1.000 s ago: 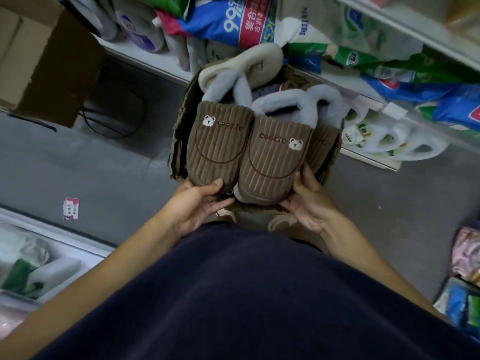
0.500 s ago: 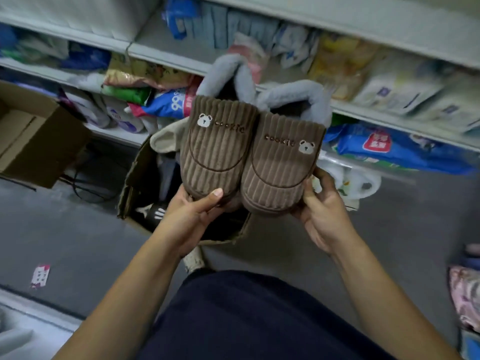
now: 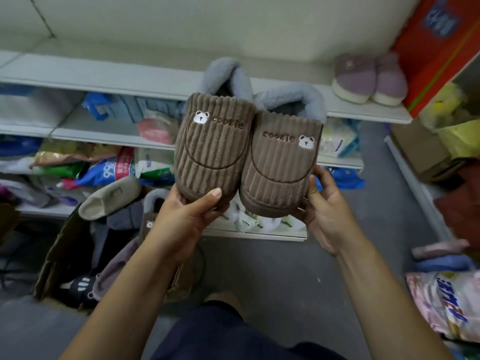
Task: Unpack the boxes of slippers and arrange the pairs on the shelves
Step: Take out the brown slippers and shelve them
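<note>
I hold a pair of brown ribbed slippers with grey fleece lining and small bear patches up in front of the shelves. My left hand (image 3: 184, 219) grips the toe of the left slipper (image 3: 213, 144). The toe of the right slipper (image 3: 280, 165) sits in the grip of my right hand (image 3: 327, 211). Below left, an open cardboard box (image 3: 59, 258) on the floor holds several more slippers, one beige sole (image 3: 109, 198) sticking up. A purple pair (image 3: 368, 79) stands on the top white shelf (image 3: 104, 74) at the right.
Lower shelves are packed with bagged goods (image 3: 109, 167) and tissue packs. A red carton (image 3: 436, 48) stands at the upper right above a cardboard box with yellow bags (image 3: 457, 136). Packaged items (image 3: 446, 302) lie on the grey floor at the right.
Both hands have lifted the brown pair out of the box and up to shelf height. My view has tilted up from the box to the top shelf.
</note>
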Available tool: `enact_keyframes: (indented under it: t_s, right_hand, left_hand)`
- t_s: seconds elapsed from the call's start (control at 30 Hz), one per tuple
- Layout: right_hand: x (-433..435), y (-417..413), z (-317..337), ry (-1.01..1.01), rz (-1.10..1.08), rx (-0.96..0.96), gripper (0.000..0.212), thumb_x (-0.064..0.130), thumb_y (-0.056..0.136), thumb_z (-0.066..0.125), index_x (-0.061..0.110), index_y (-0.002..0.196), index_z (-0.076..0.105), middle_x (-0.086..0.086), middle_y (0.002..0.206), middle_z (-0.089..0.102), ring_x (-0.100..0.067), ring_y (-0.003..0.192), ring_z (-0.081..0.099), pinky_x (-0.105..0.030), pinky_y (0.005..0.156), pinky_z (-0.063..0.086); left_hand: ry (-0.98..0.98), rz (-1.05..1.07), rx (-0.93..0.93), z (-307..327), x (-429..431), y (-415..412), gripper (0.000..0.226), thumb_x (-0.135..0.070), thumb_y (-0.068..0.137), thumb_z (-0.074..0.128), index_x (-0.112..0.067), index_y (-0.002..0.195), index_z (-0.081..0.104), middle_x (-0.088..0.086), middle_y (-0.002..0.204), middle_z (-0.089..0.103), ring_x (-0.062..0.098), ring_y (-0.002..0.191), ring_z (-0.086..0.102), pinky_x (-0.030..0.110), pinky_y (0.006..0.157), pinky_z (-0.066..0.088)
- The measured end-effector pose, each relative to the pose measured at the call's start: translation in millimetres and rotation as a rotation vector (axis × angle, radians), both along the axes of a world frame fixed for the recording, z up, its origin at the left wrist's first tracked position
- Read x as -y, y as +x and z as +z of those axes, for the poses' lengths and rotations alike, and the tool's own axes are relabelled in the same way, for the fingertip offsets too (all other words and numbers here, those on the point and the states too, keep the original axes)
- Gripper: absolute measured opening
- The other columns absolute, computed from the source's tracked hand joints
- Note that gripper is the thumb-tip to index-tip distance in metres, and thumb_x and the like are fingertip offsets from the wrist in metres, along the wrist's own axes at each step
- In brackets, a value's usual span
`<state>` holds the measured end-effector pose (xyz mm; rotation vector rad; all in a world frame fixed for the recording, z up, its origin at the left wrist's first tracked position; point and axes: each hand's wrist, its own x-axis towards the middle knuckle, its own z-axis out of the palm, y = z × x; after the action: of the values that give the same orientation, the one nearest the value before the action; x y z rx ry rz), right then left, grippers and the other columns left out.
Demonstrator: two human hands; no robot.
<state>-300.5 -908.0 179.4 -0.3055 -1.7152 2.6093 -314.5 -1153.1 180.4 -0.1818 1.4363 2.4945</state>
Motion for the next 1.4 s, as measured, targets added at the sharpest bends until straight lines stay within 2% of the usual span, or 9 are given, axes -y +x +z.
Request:
enact_keyframes:
  t_s: [0.2,0.37,0.57,0.63,0.73,0.87,1.03,1.17,1.4]
  right_hand:
    - [-37.1,-49.7,11.3,0.017,-0.079,0.040,0.033,0.025,0.106,0.042,0.020,0.137,0.051,-0.003,0.103,0.076,-0.020,0.091,0.073,-0.043,0.085,0.061]
    - [-61.9,-111.9,10.7,0.072,-0.123,0.136,0.032,0.027,0.107,0.041,0.018,0.135,0.055,-0.005,0.107,0.076,-0.022,0.092,0.075,-0.043,0.079,0.062]
    - [-77.8,-196.2,6.6,0.077,-0.261,0.165,0.032,0.027,0.108,0.040,0.014,0.130,0.058,-0.009,0.120,0.072,-0.021,0.102,0.072,-0.041,0.078,0.062]
    - [-81.7,-220.3,1.5,0.196,-0.358,0.180,0.031,0.034,0.108,0.040,0.019,0.121,0.064,-0.008,0.120,0.071,-0.024,0.110,0.068,-0.043,0.083,0.060]
    - [-81.5,-237.9,-7.2,0.713,-0.479,0.206,0.044,0.050,0.102,0.034,0.020,0.106,0.065,-0.013,0.118,0.067,-0.031,0.111,0.062,-0.048,0.098,0.051]
    - [-63.8,-222.6,-14.1,1.091,-0.544,0.104,0.072,0.061,0.098,0.030,0.003,0.131,0.055,-0.020,0.133,0.052,-0.030,0.125,0.047,-0.028,0.100,0.034]
    - [-43.5,-224.4,-20.7,1.169,-0.479,-0.046,0.099,0.076,0.080,0.051,0.021,0.156,0.020,-0.006,0.158,0.023,-0.020,0.144,0.028,-0.030,0.108,0.034]
    - [-52.2,-247.8,-16.1,1.312,-0.405,-0.010,0.104,0.080,0.079,0.048,0.025,0.159,0.012,-0.008,0.163,0.016,-0.027,0.148,0.023,-0.043,0.112,0.036]
    - [-92.2,-288.3,-10.3,1.469,-0.342,0.016,0.087,0.074,0.085,0.042,0.030,0.158,0.025,-0.013,0.165,0.014,-0.031,0.151,0.020,-0.045,0.117,0.032]
  left_hand:
    - [-0.002,0.048,0.025,22.1,-46.8,-49.9,0.071,-0.006,0.076,0.073,-0.002,0.141,0.045,0.023,0.129,0.066,0.033,0.107,0.072,0.038,0.082,0.062]
    - [-0.045,0.090,0.113,14.7,-79.4,-109.4,0.053,-0.001,0.086,0.072,-0.007,0.134,0.051,0.018,0.114,0.073,0.027,0.092,0.077,0.032,0.072,0.063]
    - [-0.127,0.009,0.096,2.4,-100.8,-196.2,0.079,-0.028,0.075,0.081,-0.018,0.145,0.046,0.015,0.128,0.067,0.029,0.103,0.074,0.040,0.092,0.059]
    - [-0.258,-0.104,0.074,0.8,-107.3,-221.6,0.071,-0.039,0.082,0.076,-0.014,0.142,0.047,0.016,0.120,0.071,0.026,0.098,0.076,0.034,0.083,0.062]
    - [-0.623,-0.144,0.010,-6.1,-116.1,-249.6,0.067,-0.059,0.084,0.068,-0.010,0.128,0.055,0.009,0.103,0.074,0.019,0.085,0.076,0.027,0.066,0.060]
    - [-1.082,0.166,-0.263,-21.3,-107.4,-259.0,0.113,-0.081,0.061,0.069,-0.014,0.144,0.034,0.011,0.143,0.041,0.029,0.131,0.049,0.043,0.096,0.052]
    - [-1.127,0.105,-0.641,-27.8,-101.9,-271.5,0.102,-0.069,0.074,0.069,-0.032,0.156,0.022,-0.004,0.166,0.008,0.020,0.153,0.017,0.052,0.118,0.035]
    - [-1.148,0.074,-0.629,-23.1,-107.9,-290.6,0.100,-0.073,0.072,0.066,-0.036,0.156,0.026,-0.001,0.166,0.019,0.019,0.151,0.026,0.050,0.115,0.041]
    - [-1.291,0.086,-0.698,-13.3,-124.4,-324.5,0.100,-0.076,0.071,0.067,-0.029,0.153,0.035,0.004,0.156,0.038,0.024,0.140,0.042,0.044,0.108,0.045]
